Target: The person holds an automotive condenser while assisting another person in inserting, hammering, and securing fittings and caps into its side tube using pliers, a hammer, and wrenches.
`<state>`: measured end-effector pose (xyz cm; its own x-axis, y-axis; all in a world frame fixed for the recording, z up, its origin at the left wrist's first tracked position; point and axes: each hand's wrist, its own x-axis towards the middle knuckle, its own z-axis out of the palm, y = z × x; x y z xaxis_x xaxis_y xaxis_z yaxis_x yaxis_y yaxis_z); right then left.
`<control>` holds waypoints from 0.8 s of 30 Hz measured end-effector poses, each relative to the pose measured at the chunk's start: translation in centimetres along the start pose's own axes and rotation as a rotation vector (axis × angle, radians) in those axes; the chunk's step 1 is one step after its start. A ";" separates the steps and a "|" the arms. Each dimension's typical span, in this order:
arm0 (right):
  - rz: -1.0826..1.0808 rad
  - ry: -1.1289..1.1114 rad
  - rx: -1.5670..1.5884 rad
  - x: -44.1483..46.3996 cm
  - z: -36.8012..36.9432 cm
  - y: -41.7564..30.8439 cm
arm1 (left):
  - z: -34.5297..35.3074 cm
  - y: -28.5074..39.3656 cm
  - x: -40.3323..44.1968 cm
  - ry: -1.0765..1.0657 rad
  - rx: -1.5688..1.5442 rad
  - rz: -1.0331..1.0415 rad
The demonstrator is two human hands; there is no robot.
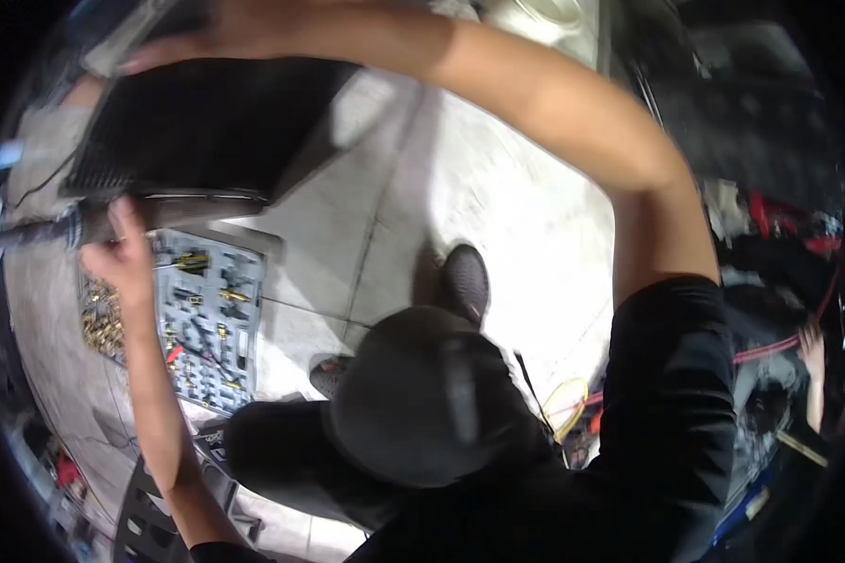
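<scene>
A dark rectangular radiator (pixel 216 127) with a finned face is held up at the upper left, tilted. My left hand (pixel 122 251) is closed on its lower edge, thumb up against the end tank, close to a black hose or pipe (pixel 38 232). Reaching across the top of the view, my right arm ends in my right hand (pixel 183 47), which grips the radiator's upper edge; its fingers are smeared by motion and partly hidden. Below the radiator lies an open grey tool case (pixel 211 319) with several small tools and fittings in it.
Many small brass-coloured pieces (pixel 101 319) lie left of the case. My shoe (pixel 466 281) stands on the tiled floor (pixel 394 225). At the right, another person's hand (pixel 810 347) is near a red hose (pixel 770 350). A white bucket (pixel 545 14) stands at the top.
</scene>
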<state>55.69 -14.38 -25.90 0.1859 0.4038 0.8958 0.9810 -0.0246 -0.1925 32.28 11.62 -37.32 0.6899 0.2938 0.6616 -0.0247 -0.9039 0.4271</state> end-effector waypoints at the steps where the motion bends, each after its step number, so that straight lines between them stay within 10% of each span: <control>1: 0.032 0.017 0.113 -0.2 -0.4 0.2 | 0.5 1.7 0.2 0.051 -0.109 -0.045; 13: 0.122 0.076 -0.074 -7.1 -3.6 -0.1 | 0.0 1.0 1.7 0.239 -0.134 0.306; 24: -0.010 0.079 0.084 -5.8 -1.5 -1.6 | -0.2 1.1 1.5 0.182 -0.214 0.118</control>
<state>53.12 -18.04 -30.20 0.1835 0.3299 0.9260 0.9753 0.0569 -0.2135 33.12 11.13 -35.77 0.5327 0.2594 0.8056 -0.2621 -0.8545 0.4485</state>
